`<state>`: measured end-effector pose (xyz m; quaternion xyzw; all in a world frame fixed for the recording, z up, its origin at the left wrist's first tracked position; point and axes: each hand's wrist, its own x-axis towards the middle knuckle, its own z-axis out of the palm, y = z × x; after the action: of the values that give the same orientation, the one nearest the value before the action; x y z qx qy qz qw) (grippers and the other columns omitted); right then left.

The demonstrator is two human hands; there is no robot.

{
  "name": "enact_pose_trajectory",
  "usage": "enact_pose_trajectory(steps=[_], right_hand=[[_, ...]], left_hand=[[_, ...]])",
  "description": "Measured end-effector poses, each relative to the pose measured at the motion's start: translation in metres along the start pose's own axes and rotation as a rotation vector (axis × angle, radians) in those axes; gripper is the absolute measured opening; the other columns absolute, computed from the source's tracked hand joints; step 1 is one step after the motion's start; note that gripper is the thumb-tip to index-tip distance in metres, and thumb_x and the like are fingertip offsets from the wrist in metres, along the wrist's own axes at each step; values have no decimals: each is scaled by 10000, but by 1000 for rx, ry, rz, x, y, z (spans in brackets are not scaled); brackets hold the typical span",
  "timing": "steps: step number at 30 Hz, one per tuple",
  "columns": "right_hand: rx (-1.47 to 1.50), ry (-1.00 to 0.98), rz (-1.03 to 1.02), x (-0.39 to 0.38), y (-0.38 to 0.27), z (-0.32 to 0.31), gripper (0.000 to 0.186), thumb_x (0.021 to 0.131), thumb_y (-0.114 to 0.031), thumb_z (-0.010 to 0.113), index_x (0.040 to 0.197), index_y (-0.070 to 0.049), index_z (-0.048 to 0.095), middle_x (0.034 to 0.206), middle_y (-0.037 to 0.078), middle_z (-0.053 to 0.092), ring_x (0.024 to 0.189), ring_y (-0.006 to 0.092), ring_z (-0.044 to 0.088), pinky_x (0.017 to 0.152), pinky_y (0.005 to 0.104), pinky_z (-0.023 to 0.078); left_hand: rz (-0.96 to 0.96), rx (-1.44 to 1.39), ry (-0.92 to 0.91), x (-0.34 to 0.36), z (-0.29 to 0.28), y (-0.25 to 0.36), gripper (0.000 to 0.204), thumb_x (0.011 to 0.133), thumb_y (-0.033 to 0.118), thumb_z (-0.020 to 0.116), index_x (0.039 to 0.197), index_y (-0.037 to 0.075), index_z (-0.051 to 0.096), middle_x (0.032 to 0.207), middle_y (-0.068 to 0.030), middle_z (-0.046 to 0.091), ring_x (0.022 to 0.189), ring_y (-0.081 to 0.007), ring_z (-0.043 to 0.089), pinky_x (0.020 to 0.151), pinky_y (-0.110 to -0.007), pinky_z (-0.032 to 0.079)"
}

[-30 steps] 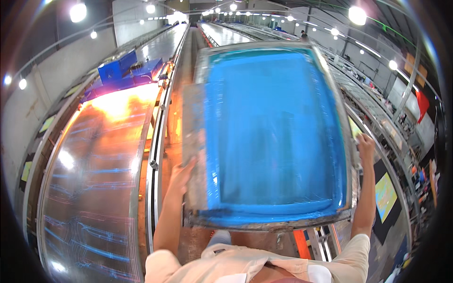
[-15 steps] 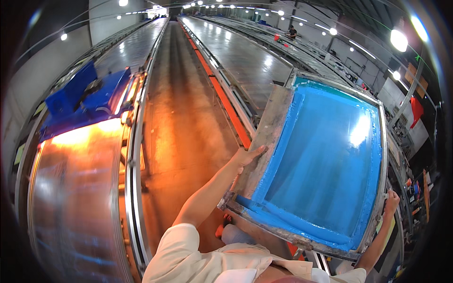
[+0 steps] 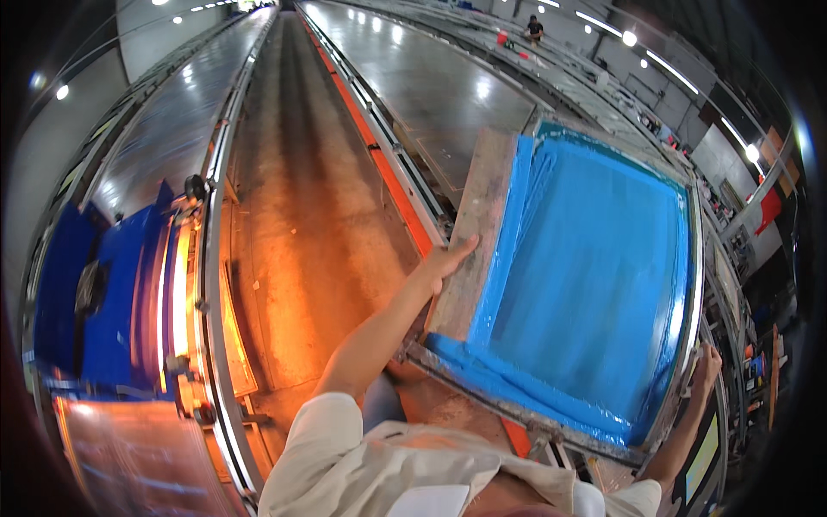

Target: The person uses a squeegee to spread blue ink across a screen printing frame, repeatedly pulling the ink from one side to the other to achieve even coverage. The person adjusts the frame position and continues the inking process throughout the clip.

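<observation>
In front of me on the right is a large screen-printing frame [image 3: 586,284], tilted, with a blue mesh and thick, glossy blue paint or tape along its inner borders. My left hand [image 3: 445,261] grips its worn, greyish left rail, thumb lying on top and the other fingers mostly hidden beneath. On the opposite side, my right hand [image 3: 706,368] is closed around the right edge near the lower corner. The frame's underside is out of sight.
A blue machine [image 3: 121,293] with a glowing orange heater [image 3: 182,302] straddles the long left table [image 3: 172,112]. A concrete aisle [image 3: 293,215] runs between it and the long right table [image 3: 413,77], edged with an orange strip [image 3: 366,129]. Far right, another person [image 3: 535,31] stands among tables.
The blue heater machine now appears much nearer along the left table, beside me. My view has shifted slightly. Both hands keep hold of the frame, which has turned a little.
</observation>
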<state>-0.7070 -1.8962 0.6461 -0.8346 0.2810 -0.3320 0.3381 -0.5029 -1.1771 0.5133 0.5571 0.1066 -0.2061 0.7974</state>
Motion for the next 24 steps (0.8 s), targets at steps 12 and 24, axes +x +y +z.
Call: enact_pose_trajectory(steps=[12,24], right_hand=[[-75,165,264,-7,-185,258,260,947,-388,650,834,-154,650,519,-88,326,388,43,277,367,268,196],[79,221,436,59,-288,498,288,904,-402,701,976,-127,743,579,-76,411,431,32,308,396,251,205]], left_hand=[[-98,1,-164,254,-144,237,900,777,552,832,1361,-69,545,1323,-203,615,1226,-333,598,982,-496,510],[-167,131,-285,541,-208,432,919,809,600,776,1418,-32,501,1412,-201,561,1275,-306,567,1034,-471,478]])
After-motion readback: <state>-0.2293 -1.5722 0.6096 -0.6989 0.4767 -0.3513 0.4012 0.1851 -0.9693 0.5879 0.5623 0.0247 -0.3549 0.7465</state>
